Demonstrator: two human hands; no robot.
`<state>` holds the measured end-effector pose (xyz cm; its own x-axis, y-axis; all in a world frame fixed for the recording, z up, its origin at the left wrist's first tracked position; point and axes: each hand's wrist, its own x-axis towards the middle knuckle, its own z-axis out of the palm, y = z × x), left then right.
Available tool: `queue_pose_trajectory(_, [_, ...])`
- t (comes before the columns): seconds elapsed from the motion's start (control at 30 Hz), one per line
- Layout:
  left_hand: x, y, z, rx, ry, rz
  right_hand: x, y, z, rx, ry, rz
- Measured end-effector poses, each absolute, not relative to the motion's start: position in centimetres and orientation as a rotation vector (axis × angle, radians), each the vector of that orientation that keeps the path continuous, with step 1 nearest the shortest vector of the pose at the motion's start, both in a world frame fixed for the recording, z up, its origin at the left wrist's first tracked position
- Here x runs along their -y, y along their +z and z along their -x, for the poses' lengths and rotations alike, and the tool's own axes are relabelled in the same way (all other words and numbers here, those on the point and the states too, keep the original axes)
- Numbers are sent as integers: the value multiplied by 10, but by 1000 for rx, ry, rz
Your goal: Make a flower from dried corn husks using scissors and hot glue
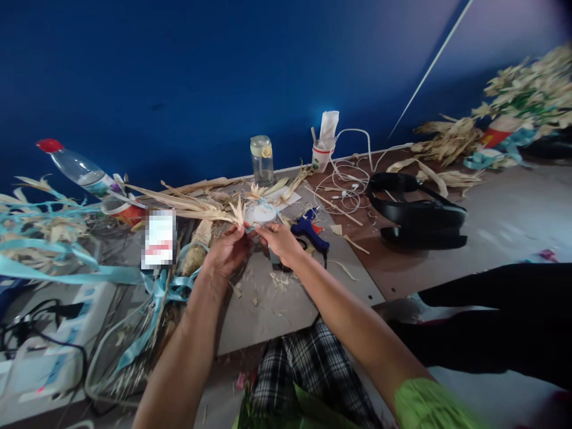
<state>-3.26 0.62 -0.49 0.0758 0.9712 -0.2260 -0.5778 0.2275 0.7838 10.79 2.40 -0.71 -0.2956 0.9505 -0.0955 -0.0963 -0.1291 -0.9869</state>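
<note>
My left hand (pixel 230 250) is closed around the base of a pale corn-husk flower (pixel 238 211), its pointed petals standing up above the fingers. Just beside it, my right hand (pixel 279 241) pinches close to the flower's base; what lies between those fingertips is too small to make out. A blue hot glue gun (pixel 310 229) lies right of my right hand. Behind both hands sits a white roll (pixel 261 213), with dry husk strips (pixel 192 205) spread to its left. Husk scraps (pixel 279 283) litter the grey board (pixel 254 325) under my wrists.
At the back stand a clear bottle (pixel 263 161) and a paper cup (pixel 322 155). White cables (pixel 344 187) and a black headset (pixel 415 211) are to the right. On the left are a tilted plastic bottle (pixel 83 170), a phone (pixel 158 238), blue ribbon (pixel 89 271) and power strips (pixel 67 345).
</note>
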Motion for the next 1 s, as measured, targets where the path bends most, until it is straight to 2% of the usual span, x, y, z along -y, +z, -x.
queue_pose_trajectory(0.2, [-8, -6, 37, -864, 1292, -497, -29, -10, -113, 1310, 1587, 967])
queue_pose_trajectory(0.4, [-9, -6, 40, -936, 1255, -505, -26, -9, -113, 1389, 1337, 962])
queue_pose_trajectory(0.77, [-7, -2, 35, -1002, 1253, -619, -28, -5, -114, 1152, 1683, 1032])
queue_pose_trajectory(0.9, [-7, -2, 34, -1051, 1277, -641, -32, -9, -119, 1281, 1482, 1134])
queue_pose_trajectory(1.0, [-8, -2, 34, -1091, 1289, -652, -33, -8, -123, 1394, 1007, 1225])
